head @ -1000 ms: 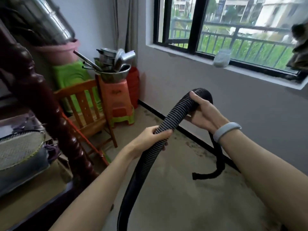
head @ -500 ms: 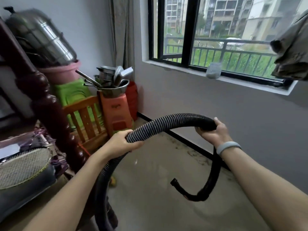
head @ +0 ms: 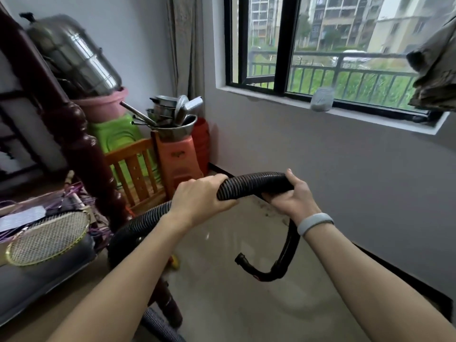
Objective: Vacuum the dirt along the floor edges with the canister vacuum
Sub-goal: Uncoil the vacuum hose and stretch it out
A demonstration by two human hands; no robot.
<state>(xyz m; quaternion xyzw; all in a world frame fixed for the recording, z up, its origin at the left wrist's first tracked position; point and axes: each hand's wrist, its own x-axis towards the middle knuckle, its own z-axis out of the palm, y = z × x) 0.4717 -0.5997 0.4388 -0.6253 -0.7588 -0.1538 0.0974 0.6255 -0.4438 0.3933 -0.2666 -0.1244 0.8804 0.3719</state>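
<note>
A black ribbed vacuum hose [head: 251, 185] arches across the middle of the view. My left hand [head: 201, 197] grips it from above, and my right hand [head: 292, 197] grips it a short way further along, close to the grey wall. Past my right hand the hose drops and curls up, ending in an open black tip [head: 240, 258] that hangs above the floor. Behind my left hand the hose loops down towards the bottom of the view. Dark dirt specks [head: 269, 209] lie on the beige floor beside the black skirting. The canister is not in view.
A dark turned wooden post [head: 81, 154] stands at the left beside a surface holding a badminton racket [head: 49, 238]. In the corner are a wooden chair [head: 138, 174], an orange stool [head: 177, 159] with a bowl of metal utensils, and a pink basin. A window sill runs along the right wall.
My hands have moved closer together on the hose, and the arch between them has shortened. The hanging tip swung right. The view lifted slightly towards the window.
</note>
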